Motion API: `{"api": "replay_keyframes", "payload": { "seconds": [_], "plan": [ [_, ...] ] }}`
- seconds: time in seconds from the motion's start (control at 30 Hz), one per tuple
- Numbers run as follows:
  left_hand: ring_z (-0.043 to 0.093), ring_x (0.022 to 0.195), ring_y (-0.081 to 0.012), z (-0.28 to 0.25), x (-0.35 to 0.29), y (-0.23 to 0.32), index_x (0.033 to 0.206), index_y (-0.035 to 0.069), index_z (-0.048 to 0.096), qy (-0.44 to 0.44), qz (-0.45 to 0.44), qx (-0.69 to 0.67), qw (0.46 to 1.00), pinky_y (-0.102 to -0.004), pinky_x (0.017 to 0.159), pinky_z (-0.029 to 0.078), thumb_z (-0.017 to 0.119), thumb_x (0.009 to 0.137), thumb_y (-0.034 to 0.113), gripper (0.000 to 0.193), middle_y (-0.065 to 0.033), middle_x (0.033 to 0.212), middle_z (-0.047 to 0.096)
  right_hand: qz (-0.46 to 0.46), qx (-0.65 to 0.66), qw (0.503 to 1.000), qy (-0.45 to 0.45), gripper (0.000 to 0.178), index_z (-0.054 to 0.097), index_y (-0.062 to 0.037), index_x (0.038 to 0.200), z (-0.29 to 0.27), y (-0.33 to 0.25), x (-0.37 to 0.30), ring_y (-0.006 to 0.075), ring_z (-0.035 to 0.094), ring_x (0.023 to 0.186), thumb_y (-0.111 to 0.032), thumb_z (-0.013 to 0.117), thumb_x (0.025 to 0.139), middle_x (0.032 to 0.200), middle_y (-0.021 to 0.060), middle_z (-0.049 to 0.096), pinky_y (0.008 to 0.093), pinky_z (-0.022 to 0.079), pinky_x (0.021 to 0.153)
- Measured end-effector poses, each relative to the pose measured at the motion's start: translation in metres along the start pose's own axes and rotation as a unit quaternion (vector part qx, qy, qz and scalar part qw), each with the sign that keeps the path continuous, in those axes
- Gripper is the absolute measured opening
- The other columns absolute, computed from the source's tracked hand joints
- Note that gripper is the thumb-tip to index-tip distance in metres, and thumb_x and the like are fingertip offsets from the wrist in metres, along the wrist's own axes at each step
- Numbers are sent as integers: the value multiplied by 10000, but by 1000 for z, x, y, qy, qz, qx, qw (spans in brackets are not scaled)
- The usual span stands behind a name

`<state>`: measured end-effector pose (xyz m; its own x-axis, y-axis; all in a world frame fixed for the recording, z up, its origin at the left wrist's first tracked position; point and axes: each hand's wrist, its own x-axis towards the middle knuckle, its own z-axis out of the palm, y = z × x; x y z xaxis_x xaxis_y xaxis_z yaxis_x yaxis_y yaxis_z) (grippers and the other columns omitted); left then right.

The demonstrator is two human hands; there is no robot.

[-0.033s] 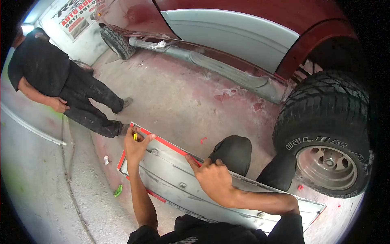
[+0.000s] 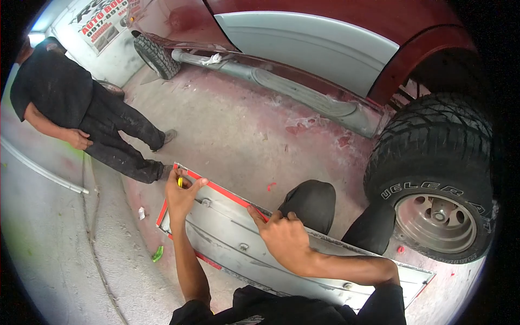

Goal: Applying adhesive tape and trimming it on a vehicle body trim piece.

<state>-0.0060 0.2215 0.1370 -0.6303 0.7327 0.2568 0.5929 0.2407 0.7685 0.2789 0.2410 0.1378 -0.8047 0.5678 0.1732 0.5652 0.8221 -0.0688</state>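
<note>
A long silver-grey trim panel (image 2: 227,230) lies across my lap, with its clip-studded back face up. Red-faced tape (image 2: 222,192) runs along its far edge, and more red strips line its left end and near edge. My left hand (image 2: 181,196) is at the panel's far left corner, thumb raised, with a small yellow tool (image 2: 180,182) tucked in its fingers; the tool's full shape is hidden. Farther right along the same edge is my right hand (image 2: 286,238), its index finger stretched onto the red tape and the other fingers curled.
A dark red vehicle (image 2: 422,24) with a silver door panel (image 2: 314,49) stands ahead. Its large tyre (image 2: 428,141) is close at my right. Another person (image 2: 59,92) stands at the left. A green scrap (image 2: 157,253) and a cable (image 2: 92,238) lie on the floor.
</note>
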Motion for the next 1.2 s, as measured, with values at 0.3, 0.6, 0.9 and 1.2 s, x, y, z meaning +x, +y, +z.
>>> {"api": "replay_keyframes", "payload": {
  "seconds": [0.3,0.6,0.9,1.2],
  "plan": [
    [401,550,-71,2,-2,5,986,-5,553,-4,-10,-1,1000,-236,516,341,936,656,248,565,30,608,461,37,-58,997,-27,661,548,-143,1427,-6,-9,3,135,587,509,-117,651,775,637,33,573,285,484,587],
    [402,566,-64,5,0,4,980,1,559,-1,-10,-6,1000,-228,513,340,944,648,264,572,35,619,458,37,-51,997,-52,618,562,-131,1413,-6,-9,7,138,603,542,-113,636,800,657,33,608,286,482,599],
    [542,741,-239,27,-43,42,1172,39,454,109,39,199,973,-366,688,467,942,617,395,820,-93,882,533,34,-37,997,-56,598,567,-126,1407,-4,-4,11,152,620,571,-115,625,812,675,41,629,298,492,620],
    [554,724,-274,54,-66,61,1201,92,435,-5,22,203,979,-398,662,470,944,556,465,903,-90,828,527,56,-18,996,-64,589,566,-122,1406,3,-3,15,179,661,640,-128,623,820,700,58,659,317,524,702]
  ]
}}
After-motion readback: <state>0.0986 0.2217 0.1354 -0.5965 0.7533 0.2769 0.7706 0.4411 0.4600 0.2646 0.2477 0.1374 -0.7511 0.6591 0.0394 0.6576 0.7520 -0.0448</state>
